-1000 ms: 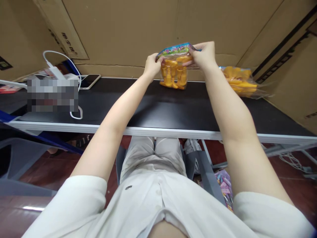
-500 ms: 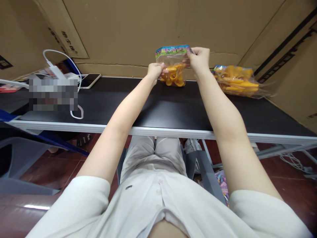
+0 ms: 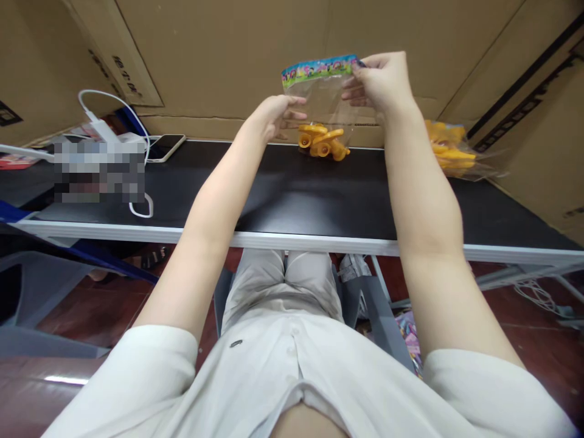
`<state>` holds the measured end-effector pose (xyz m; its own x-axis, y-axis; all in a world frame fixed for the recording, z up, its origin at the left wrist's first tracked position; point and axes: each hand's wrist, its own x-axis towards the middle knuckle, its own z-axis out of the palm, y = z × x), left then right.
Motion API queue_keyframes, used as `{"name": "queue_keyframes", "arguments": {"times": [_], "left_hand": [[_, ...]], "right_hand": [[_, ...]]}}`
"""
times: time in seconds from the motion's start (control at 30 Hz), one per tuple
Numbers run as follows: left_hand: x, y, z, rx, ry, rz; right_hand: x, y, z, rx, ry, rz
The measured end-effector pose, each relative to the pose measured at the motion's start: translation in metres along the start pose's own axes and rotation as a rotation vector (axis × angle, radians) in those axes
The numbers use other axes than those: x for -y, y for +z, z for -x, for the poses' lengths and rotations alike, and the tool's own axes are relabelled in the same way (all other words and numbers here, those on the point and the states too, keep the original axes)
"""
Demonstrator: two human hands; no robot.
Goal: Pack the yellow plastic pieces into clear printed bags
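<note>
Right forearm (image 3: 431,188) kinda blocks a yellow-filled clear plastic bag (image 3: 452,152); right hand (image 3: 383,79) pinches a blue-topped clear plastic bag (image 3: 319,68), left hand (image 3: 274,115) spread-fingered beside it.

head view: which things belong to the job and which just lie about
In use:
- clear plastic bag with printed blue-green top, in right hand
- orange plastic pieces inside
- second filled clear plastic bag, likely

Lying about:
- rectangular pale-edged phone
- white plastic connector
</note>
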<state>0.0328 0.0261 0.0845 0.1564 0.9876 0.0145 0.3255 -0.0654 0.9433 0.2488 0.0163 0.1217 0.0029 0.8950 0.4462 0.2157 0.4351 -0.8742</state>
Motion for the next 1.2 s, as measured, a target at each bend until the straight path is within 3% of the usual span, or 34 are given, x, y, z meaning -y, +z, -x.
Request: {"name": "queue_keyframes", "arguments": {"times": [0.2, 0.3, 0.4, 0.5, 0.57, 0.63, 0.7, 0.77, 0.9, 1.03, 1.13, 1.2], "left_hand": [[0.008, -0.019, 0.006, -0.052, 0.330, -0.342], [0.008, -0.019, 0.030, -0.101, 0.429, -0.142], [0.007, -0.018, 0.049, -0.160, 0.422, 0.038], [0.006, -0.017, 0.054, -0.220, 0.368, -0.148], [0.006, -0.016, 0.054, -0.213, 0.313, -0.203], [0.005, -0.015, 0.054, -0.166, 0.242, -0.006], [0.006, -0.013, 0.056, -0.112, 0.173, 0.352], [0.010, -0.012, 0.055, -0.091, 0.134, 0.667], [0.024, -0.014, 0.045, -0.080, 0.194, 0.964], [0.036, -0.017, 0.029, -0.204, 0.178, 0.909], [0.043, -0.019, 0.021, -0.280, 0.165, 0.704], [0.048, -0.019, 0.017, -0.242, 0.180, 0.595]], "right_hand": [[0.008, 0.014, 0.023, -0.114, -0.222, -0.074], [0.012, 0.021, 0.044, -0.144, -0.377, -0.108], [0.013, 0.020, 0.065, -0.137, -0.568, 0.014], [0.006, 0.015, 0.075, -0.082, -0.771, 0.159], [-0.002, 0.014, 0.074, 0.025, -0.963, 0.092], [-0.011, 0.016, 0.069, 0.143, -1.072, -0.007], [-0.018, 0.022, 0.065, 0.155, -0.999, -0.040], [-0.023, 0.028, 0.065, 0.113, -0.811, -0.041], [-0.028, 0.032, 0.064, 0.111, -0.534, -0.138], [-0.036, 0.023, 0.049, 0.009, -0.352, -0.277], [-0.041, 0.020, 0.036, -0.122, 0.052, -0.414], [-0.044, 0.020, 0.033, -0.120, 0.296, -0.461]]}}
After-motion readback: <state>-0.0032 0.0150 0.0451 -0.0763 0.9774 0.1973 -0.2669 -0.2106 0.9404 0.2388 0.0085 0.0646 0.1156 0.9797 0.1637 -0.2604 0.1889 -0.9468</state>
